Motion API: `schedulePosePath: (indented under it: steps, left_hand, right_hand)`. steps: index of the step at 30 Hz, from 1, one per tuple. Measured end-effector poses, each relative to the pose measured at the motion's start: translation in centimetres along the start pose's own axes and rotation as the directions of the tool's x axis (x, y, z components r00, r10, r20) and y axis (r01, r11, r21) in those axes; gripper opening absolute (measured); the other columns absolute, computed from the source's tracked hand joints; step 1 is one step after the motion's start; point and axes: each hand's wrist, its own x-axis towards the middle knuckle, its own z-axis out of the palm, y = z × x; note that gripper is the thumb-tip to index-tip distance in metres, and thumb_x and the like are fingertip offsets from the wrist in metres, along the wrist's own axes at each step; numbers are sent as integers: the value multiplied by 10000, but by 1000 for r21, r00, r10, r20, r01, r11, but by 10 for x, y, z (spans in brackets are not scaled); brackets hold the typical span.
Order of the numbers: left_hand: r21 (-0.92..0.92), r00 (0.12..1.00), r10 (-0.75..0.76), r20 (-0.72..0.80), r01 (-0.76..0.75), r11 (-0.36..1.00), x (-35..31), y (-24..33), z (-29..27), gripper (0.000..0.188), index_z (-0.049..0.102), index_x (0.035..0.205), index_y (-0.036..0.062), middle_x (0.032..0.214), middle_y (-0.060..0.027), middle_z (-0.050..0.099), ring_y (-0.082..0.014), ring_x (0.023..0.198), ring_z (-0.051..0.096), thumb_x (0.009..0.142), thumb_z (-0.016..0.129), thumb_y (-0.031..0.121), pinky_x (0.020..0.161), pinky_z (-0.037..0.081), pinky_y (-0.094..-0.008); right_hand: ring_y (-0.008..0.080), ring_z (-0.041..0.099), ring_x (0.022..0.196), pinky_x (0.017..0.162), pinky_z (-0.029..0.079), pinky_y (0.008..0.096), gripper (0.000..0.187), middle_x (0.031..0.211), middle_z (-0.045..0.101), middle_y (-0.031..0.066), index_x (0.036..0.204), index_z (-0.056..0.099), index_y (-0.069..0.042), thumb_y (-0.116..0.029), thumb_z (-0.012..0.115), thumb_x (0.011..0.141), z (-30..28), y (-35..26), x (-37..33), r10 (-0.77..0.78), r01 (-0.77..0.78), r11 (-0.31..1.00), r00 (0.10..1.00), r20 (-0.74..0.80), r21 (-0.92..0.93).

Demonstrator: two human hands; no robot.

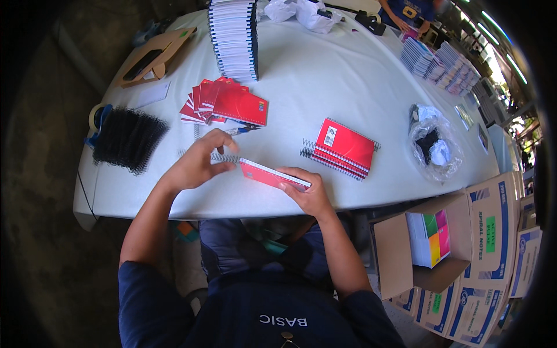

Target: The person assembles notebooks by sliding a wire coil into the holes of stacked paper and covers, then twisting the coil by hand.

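while the right hand [310, 194] grips the red notebook [272, 174], left hand [197, 162] pinches its spiral [225, 157] (leftward).

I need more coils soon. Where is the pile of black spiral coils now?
In the head view, the pile of black spiral coils lies on the white table's left edge, beside a tape roll, left of the fanned red covers.

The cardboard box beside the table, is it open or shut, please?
Open: the cardboard box has its flaps folded out, and a stack of coloured paper shows inside.
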Motion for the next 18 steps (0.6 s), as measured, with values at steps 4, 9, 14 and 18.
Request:
schedulePosePath:
  steps: [4,9,14,18]
  left_hand:
    - [417,944,-63,324,-82,905,5,25,-5,338,575,1028,108,1063,-75,569,-230,927,533,735,733,165,890,364,-379]
    - [796,967,208,-145,-11,606,-10,30,27,821,398,1320,53,1419,-223,261,-409,1307,235,705,631,543,1024,190,-559]
    - [823,980,197,27,-134,552,-80,-3,73,1128,226,1348,-101,1409,-347,149,-492,1329,97,651,533,732,1021,56,-636]
    - [468,903,28,-429,197,861,-73,-33,72,1193,184,1361,-96,1392,-399,93,-544,1312,43,626,505,787,989,-38,-675]
  right_hand:
    - [136,606,914,825,456,260,277,1046,658,113,1127,606,-20,-42,580,853,4,-2,1,107,-109,993,993,49,50]
    - [242,632,951,841,466,295,303,1057,643,153,1138,601,-35,-11,575,836,23,-7,-8,-75,71,994,996,-42,-80]
    - [251,647,915,803,492,313,313,1027,652,142,1108,610,-16,36,586,801,38,1,-18,-163,150,980,982,-95,-132]
    - [288,631,943,806,500,352,406,1089,626,139,1156,589,-50,75,554,771,57,-3,-27,-282,275,949,959,-28,-151]
